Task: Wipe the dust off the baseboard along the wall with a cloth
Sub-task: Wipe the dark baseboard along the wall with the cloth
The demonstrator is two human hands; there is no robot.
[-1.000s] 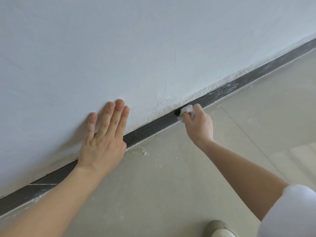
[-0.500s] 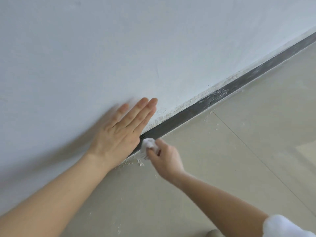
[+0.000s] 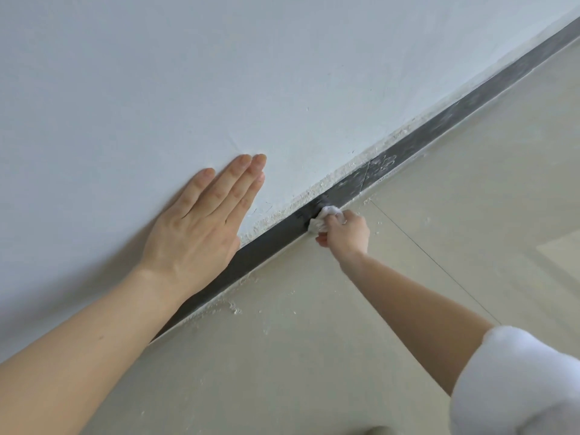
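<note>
The white wall (image 3: 282, 73) and beige floor (image 3: 314, 356) meet at the dark baseboard (image 3: 270, 246). It passes just under our left hand (image 3: 194, 233) — flat on the wall, fingers straight and together — and reaches our right hand (image 3: 346, 235), whose fingertips pinch a crumpled white cloth (image 3: 323, 218) against it.

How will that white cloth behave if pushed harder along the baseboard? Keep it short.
Probably floppy: the cloth is crumpled into a wad in the right hand. Likely light, since a pinch carries it. It may drag rather than slide on the gritty baseboard.
</note>
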